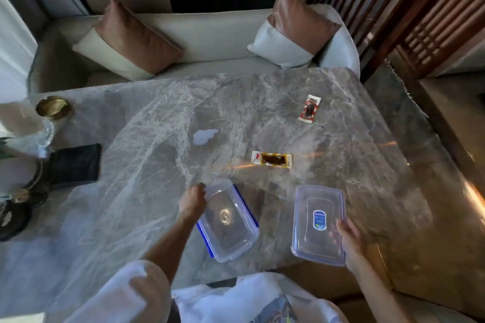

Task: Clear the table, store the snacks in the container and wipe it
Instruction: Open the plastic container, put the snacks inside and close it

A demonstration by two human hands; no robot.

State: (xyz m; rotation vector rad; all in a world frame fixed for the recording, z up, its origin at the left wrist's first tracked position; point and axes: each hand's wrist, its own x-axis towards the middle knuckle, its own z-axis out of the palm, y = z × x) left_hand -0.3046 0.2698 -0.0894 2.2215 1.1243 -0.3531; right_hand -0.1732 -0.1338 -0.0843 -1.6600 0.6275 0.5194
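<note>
Table point(147, 139) of grey marble needs clearing, and I'd start from its left side. At 10 o'clock sits a gold dish point(53, 107), and at 9 o'clock a flat black thing point(74, 165), maybe a folded cloth. Both are well apart from the work.

Near 6 o'clock the left hand point(193, 200) curls on the far left corner of the clear container point(228, 220), which is open with nothing in it. A white patch point(205, 136) near the middle looks like a job for the wipe.

A yellow-edged snack packet point(271, 159) lies just past the container, and a red-edged snack packet point(309, 109) is far off at 2 o'clock.

At 5 o'clock the right hand point(349, 241) grips the lid point(317, 223) by its near edge. I think the lid should go down flat off to the side, so that hand is free to pick up the packets. Nothing seems to block the reach.
</note>
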